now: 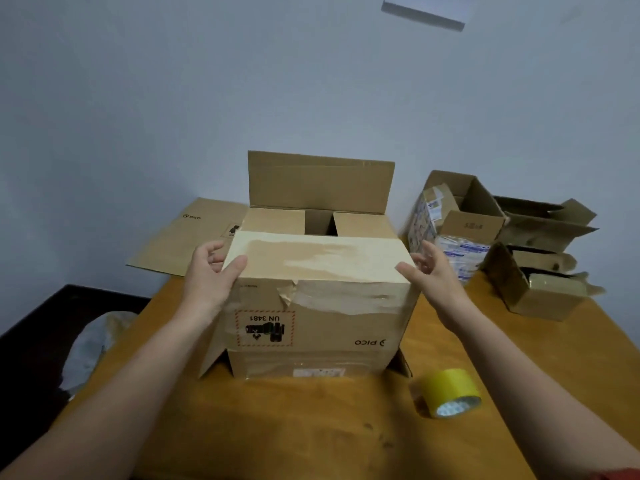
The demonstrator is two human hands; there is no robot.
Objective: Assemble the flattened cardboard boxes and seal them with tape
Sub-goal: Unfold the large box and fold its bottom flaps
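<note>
A brown cardboard box [311,323] stands upside down on the wooden table [311,427], its print reading inverted. Its near top flap is folded flat, the two side flaps lie inward, and the far flap stands upright. My left hand [211,271] grips the left corner of the near flap, thumb on top. My right hand [433,268] hovers with fingers spread just off the flap's right corner, holding nothing. A roll of yellow tape [450,391] lies on the table to the right of the box, near my right forearm.
A flattened cardboard box [187,237] lies at the table's back left. Several opened boxes [502,237] crowd the back right corner. A dark surface with a plastic bag [86,351] sits left of the table. A wall rises right behind.
</note>
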